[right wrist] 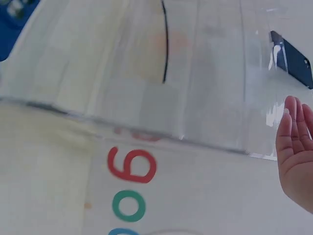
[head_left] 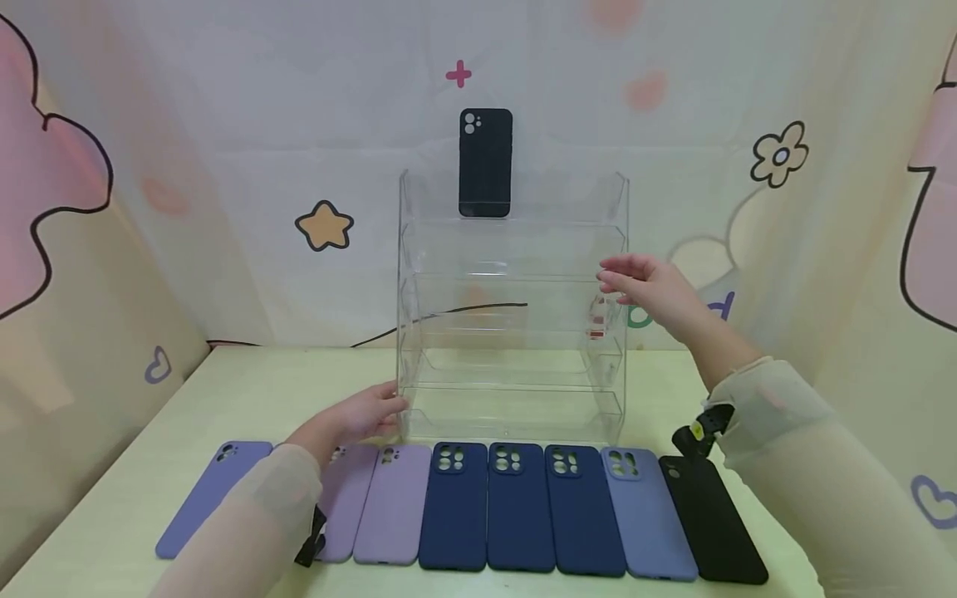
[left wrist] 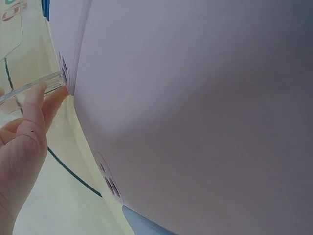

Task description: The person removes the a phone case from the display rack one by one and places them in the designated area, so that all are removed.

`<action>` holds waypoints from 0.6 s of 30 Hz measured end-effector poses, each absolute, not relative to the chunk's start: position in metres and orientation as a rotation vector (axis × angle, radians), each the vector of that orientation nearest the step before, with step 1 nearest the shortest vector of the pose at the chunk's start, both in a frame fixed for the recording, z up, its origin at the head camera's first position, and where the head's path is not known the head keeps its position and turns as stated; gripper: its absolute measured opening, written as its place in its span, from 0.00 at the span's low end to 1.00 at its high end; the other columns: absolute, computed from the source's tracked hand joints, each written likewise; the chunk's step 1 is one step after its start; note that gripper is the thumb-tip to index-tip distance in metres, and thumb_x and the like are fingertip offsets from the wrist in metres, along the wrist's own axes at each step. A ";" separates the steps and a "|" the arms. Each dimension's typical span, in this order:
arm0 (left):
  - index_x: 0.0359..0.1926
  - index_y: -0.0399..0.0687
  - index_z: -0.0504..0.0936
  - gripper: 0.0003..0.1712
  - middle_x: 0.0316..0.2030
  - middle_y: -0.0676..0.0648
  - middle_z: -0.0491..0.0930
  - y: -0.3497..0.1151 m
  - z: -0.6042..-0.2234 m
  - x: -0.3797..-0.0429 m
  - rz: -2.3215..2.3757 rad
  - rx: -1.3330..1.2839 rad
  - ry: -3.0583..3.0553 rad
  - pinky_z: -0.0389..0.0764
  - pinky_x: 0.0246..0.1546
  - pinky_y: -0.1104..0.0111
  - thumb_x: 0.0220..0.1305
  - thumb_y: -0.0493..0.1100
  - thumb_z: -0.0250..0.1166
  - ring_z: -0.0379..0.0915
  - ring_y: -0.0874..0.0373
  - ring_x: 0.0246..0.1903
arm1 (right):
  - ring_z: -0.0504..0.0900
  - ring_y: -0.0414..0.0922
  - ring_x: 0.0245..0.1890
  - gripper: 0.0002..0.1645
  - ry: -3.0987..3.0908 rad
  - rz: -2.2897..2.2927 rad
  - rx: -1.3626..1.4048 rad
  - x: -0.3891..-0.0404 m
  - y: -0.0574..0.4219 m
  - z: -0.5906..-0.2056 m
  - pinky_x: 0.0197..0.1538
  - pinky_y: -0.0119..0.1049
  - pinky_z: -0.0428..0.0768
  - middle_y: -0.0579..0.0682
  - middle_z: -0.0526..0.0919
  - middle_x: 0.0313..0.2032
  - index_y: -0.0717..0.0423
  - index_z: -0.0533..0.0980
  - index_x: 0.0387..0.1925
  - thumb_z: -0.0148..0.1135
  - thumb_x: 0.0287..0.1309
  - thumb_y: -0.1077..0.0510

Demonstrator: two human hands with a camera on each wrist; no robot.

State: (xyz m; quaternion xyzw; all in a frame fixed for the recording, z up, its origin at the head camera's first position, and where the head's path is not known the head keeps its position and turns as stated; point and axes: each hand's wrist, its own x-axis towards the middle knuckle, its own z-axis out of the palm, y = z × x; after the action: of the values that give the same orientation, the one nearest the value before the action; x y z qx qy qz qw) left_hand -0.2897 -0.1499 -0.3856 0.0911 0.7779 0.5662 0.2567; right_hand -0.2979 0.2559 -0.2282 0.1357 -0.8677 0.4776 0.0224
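A clear tiered display rack (head_left: pixel 512 249) stands upright in the middle of the table in the head view. On its top tier a black phone case (head_left: pixel 486 166) leans back with its camera cutouts uppermost. My left hand (head_left: pixel 360 415) touches the rack's lower left side; in the left wrist view its fingers (left wrist: pixel 36 105) lie along the clear edge. Level with the upper tiers, my right hand (head_left: pixel 649 289) is at the rack's right side edge, fingers extended and holding nothing. Whether it touches the panel I cannot tell.
Before the rack runs a row of phone cases: periwinkle (head_left: pixel 213 498), lilac (head_left: pixel 394 507), several navy (head_left: pixel 521 519), light blue (head_left: pixel 658 523) and black (head_left: pixel 714 523). My left sleeve (head_left: pixel 247 515) hides part of it. A printed curtain (head_left: pixel 299 108) hangs behind.
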 end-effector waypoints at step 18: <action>0.72 0.41 0.43 0.33 0.66 0.34 0.56 -0.149 -0.385 -0.288 1.578 0.188 2.099 0.64 0.60 0.56 0.73 0.42 0.44 0.54 0.39 0.64 | 0.73 0.52 0.54 0.26 -2.540 1.683 0.471 -0.340 0.197 -0.185 0.57 0.40 0.72 0.59 0.72 0.58 0.61 0.65 0.62 0.52 0.66 0.54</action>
State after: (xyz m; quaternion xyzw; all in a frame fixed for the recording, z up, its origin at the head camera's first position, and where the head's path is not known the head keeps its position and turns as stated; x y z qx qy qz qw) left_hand -0.2884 -0.1492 -0.3848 0.0692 0.7717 0.5800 0.2516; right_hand -0.3403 0.1968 -0.1849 0.1526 -0.8235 0.5457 0.0290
